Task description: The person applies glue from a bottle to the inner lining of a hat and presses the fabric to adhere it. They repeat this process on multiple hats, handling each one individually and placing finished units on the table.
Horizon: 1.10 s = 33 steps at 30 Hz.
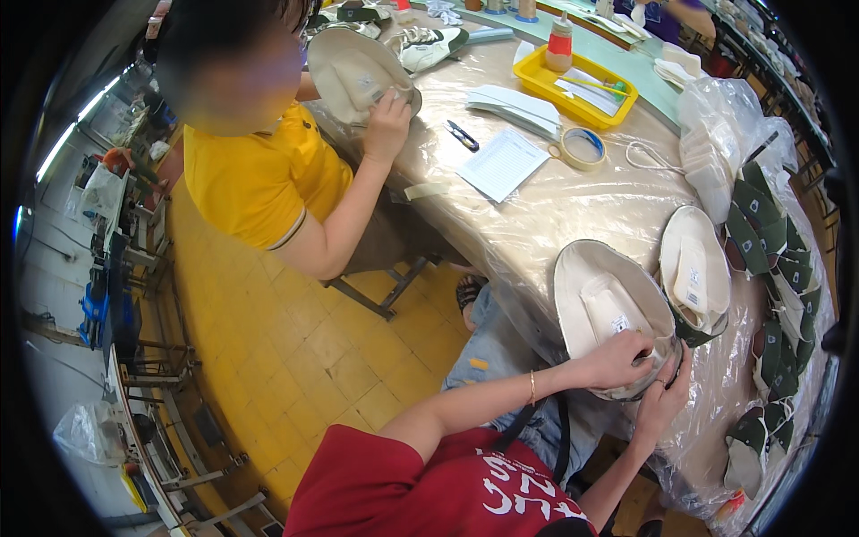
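At the table's near edge I hold a cream-lined shoe upper point(580, 268), its hollow inside facing up with a small printed label on the tongue. My left hand point(619, 360) closes its fingers on the near end, over the inner edge. From the right side, my right hand point(662, 394) grips the same end, its fingers around the outside. Whatever detail lies between the fingers is too small to make out. Just right of it, a second shoe upper point(693, 259), cream inside and dark green outside, rests on the table.
Several dark green shoe uppers point(778, 295) line the right side by a clear plastic bag point(734, 116). Tape point(582, 149), thread snips point(463, 135), paper point(503, 165) and a yellow tray point(537, 82) with a bottle lie farther off. A co-worker in yellow point(268, 179) holds another upper point(353, 72).
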Each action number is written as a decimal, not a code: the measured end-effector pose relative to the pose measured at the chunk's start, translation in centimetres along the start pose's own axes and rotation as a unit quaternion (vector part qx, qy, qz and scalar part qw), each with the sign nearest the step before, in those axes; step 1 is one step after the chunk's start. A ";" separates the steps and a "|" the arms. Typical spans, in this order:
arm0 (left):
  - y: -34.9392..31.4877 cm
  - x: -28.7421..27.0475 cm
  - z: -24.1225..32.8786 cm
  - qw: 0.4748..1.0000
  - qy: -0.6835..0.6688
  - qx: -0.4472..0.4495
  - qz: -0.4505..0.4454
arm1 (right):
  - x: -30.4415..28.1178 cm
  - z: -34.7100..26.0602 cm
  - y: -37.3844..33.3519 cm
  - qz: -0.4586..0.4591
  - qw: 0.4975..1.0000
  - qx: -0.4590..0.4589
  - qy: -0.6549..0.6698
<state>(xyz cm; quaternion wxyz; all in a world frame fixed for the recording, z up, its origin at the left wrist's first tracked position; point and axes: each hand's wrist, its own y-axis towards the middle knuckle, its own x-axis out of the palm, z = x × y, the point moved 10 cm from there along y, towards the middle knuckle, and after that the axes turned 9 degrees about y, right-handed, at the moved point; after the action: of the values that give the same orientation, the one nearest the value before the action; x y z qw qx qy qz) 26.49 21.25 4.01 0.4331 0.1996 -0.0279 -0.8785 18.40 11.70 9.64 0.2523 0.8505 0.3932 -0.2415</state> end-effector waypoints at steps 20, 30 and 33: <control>-0.2 0.0 -0.1 1.000 -0.004 0.006 0.012 | 0.1 0.3 0.2 -0.001 1.000 -0.023 0.009; -0.2 0.3 -0.2 0.999 -0.015 0.029 0.016 | 0.0 -0.3 -0.2 0.005 1.000 -0.030 0.007; -0.3 0.4 -0.2 0.999 -0.023 0.031 0.012 | 0.1 -0.4 -0.3 -0.002 0.999 -0.038 0.012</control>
<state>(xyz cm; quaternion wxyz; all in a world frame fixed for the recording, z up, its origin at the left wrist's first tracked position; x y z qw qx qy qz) 26.09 21.13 3.63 0.4363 0.1928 -0.0675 -0.8763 18.30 12.15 9.86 0.2795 0.8425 0.4066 -0.2164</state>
